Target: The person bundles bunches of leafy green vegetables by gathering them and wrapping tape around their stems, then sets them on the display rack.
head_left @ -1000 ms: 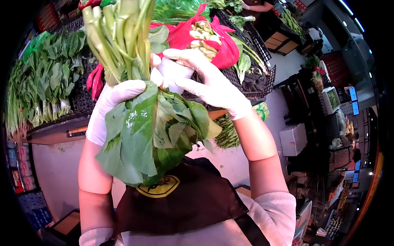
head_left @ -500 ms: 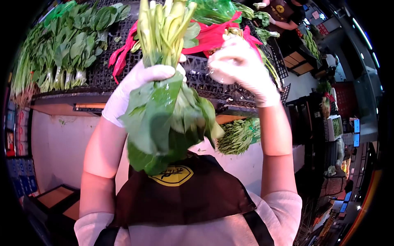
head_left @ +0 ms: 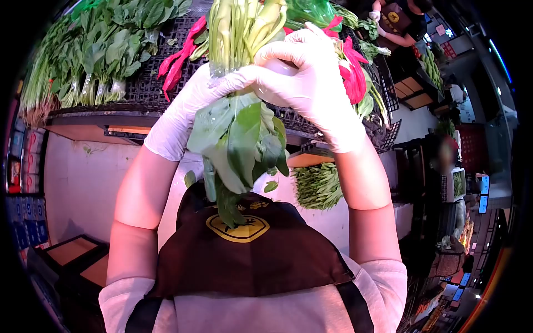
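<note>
A bunch of leafy greens (head_left: pixel 239 133) hangs leaves down in front of my apron, its pale green stems (head_left: pixel 244 36) pointing up. My left hand (head_left: pixel 214 91), in a white glove, is closed around the stems just above the leaves. A clear, shiny strip shows on the stems beside its fingers. Close against the bunch, my gloved right hand (head_left: pixel 305 75) has its fingers curled, meeting the left hand at the stems. Something pale and rounded shows inside its grip, but I cannot make out what it is.
Bundled greens (head_left: pixel 100 55) lie on the black crate rack (head_left: pixel 161 72) at left. Pink-red plastic bags (head_left: pixel 351 72) and a green bag (head_left: pixel 311 14) are behind my hands. Below the rack sits a pile of green stalks (head_left: pixel 317 186). A co-worker (head_left: pixel 397 22) stands at upper right.
My right hand has come left from beside the bunch to its stems, meeting my left hand. The bunch has shifted slightly right, and its leaves hang narrower. Loose leaf pieces now show beside it.
</note>
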